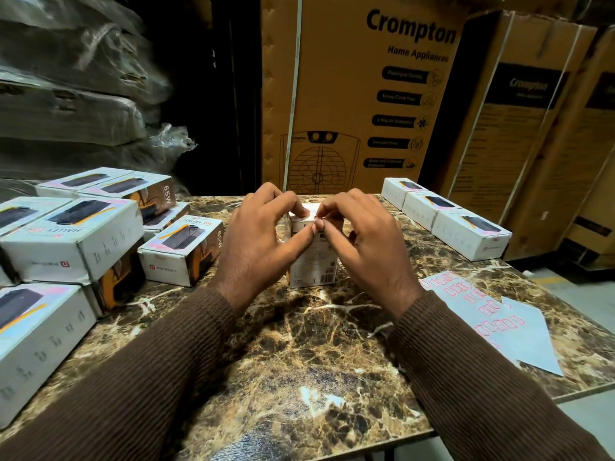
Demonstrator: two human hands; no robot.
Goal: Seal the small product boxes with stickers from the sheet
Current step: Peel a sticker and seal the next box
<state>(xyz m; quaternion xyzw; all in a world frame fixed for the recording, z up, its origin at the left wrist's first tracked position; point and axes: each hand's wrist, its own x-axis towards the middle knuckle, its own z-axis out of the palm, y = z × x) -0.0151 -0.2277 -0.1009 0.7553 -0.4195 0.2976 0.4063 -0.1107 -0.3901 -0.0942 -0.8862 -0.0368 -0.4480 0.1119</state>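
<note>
Both hands are closed on one small white box (314, 257), which is stood upright on end at the centre of the marble-patterned table (299, 361). Left hand (263, 241): thumb and forefinger are pinched at the box's top edge. Right hand (362, 241): fingertips are pressed against the same top edge, just beside the left thumb, where a small pink sticker (313, 215) is seen; how fully it is stuck down cannot be told. Brown ribbed sleeves (149, 377) are noted on both forearms.

To the right, near the table edge, a pale sticker sheet (519, 334) with rows of pink-outlined stickers is laid flat, partly overlapped by a second sheet. To the left, a stack of like boxes (70, 241) is piled in two layers. Further back on the right, three boxes (446, 214) are lined up side by side, touching. Behind the table, large brown Crompton cartons (366, 94) are stood upright.
</note>
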